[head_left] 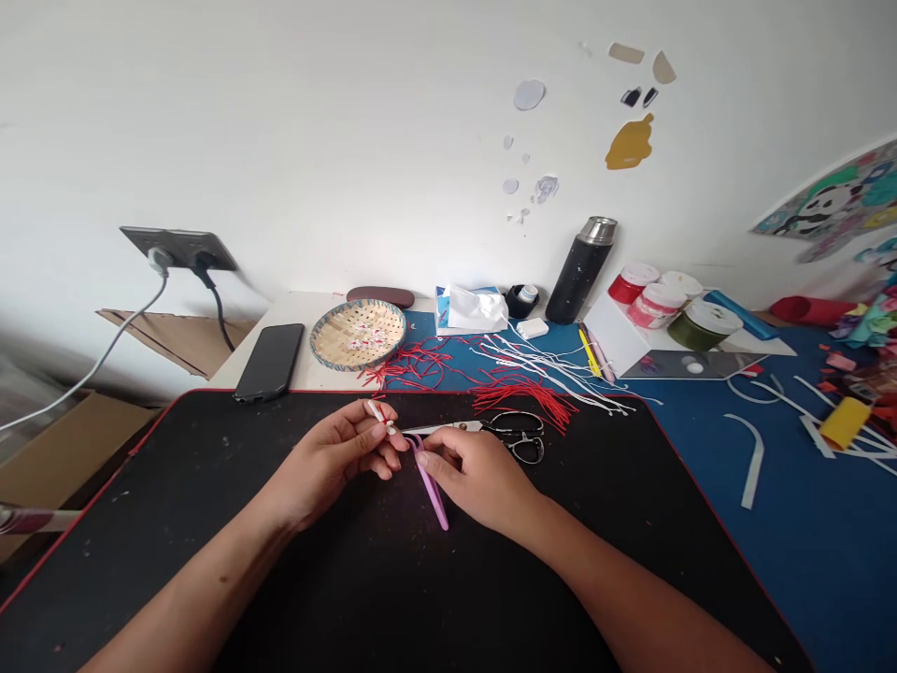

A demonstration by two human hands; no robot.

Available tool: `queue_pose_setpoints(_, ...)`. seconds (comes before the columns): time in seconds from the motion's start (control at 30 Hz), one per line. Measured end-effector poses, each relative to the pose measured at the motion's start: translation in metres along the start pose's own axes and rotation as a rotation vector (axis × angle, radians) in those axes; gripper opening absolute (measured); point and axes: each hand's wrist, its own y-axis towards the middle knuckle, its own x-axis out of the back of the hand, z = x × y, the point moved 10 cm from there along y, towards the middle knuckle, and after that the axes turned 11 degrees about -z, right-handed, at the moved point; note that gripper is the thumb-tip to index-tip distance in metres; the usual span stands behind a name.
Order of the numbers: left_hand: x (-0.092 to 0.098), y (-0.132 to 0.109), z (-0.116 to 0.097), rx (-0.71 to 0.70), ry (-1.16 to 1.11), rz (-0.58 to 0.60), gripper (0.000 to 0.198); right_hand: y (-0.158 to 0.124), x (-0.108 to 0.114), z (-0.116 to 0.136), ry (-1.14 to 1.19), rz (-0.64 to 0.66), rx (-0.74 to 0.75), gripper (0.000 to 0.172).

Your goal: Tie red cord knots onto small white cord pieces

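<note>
A small knotted piece of white and red cord (382, 418) is pinched between the fingers of my left hand (354, 442). Close beside it, my right hand (473, 472) has its fingers closed on a slim purple tool (433, 495). The tool slants down toward me; its upper end is partly hidden by fingers, and its exact kind is unclear. Just behind my right hand, metal scissors (517, 423) lie on the black mat (392, 598), blades pointing left. Both hands are over the middle of the mat.
Red cords (529, 397) and white cords (561, 369) lie behind the mat. A woven basket (322, 350) holds small red-white pieces. Nearby are a phone (270, 362), a tissue box (448, 313), a black thermos (580, 276) and cord spools (701, 327). Paper strips (753, 463) lie right.
</note>
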Motion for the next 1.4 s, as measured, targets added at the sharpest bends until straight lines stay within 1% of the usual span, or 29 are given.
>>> queue_pose_setpoints(0.07, -0.001, 0.000, 0.000, -0.012, 0.023, 0.006, 0.025, 0.000, 0.002, 0.002, -0.016, -0.013, 0.019, 0.017)
queue_pose_setpoints(0.17, -0.005, -0.001, -0.001, -0.026, 0.079, 0.030, 0.027, 0.001, 0.005, 0.005, 0.092, -0.037, 0.019, 0.018)
queue_pose_setpoints(0.3, -0.014, -0.004, -0.001, -0.043, 0.181, 0.076, 0.030, 0.001, 0.007, 0.002, 0.267, -0.050, -0.052, 0.023)
queue_pose_setpoints(0.4, -0.020, -0.006, 0.001, -0.050, 0.241, 0.101, 0.033, 0.001, 0.004, 0.000, 0.309, -0.039, -0.078, 0.022)
queue_pose_setpoints(0.5, -0.022, -0.007, 0.006, -0.060, 0.282, 0.109, 0.035, 0.000, 0.001, 0.000, 0.308, -0.035, -0.067, 0.019)
queue_pose_setpoints(0.63, -0.022, -0.008, 0.011, -0.060, 0.318, 0.113, 0.033, 0.000, 0.002, 0.001, 0.272, -0.070, -0.050, 0.013)
queue_pose_setpoints(0.83, -0.025, -0.012, 0.011, -0.054, 0.315, 0.144, 0.031, 0.000, 0.003, 0.003, 0.253, -0.095, -0.009, 0.010)
queue_pose_setpoints(1.03, -0.026, -0.011, 0.011, -0.061, 0.318, 0.139, 0.032, -0.001, 0.004, 0.009, 0.254, -0.088, 0.056, 0.013)
queue_pose_setpoints(1.23, -0.027, -0.010, 0.014, -0.060, 0.289, 0.153, 0.034, -0.002, 0.008, 0.013, 0.202, -0.123, 0.095, 0.013)
queue_pose_setpoints(1.33, -0.027, -0.009, 0.016, -0.051, 0.287, 0.158, 0.034, -0.002, 0.009, 0.012, 0.199, -0.135, 0.081, 0.013)
queue_pose_setpoints(1.4, -0.027, -0.009, 0.016, -0.056, 0.287, 0.159, 0.032, -0.002, 0.007, 0.009, 0.214, -0.126, 0.051, 0.010)
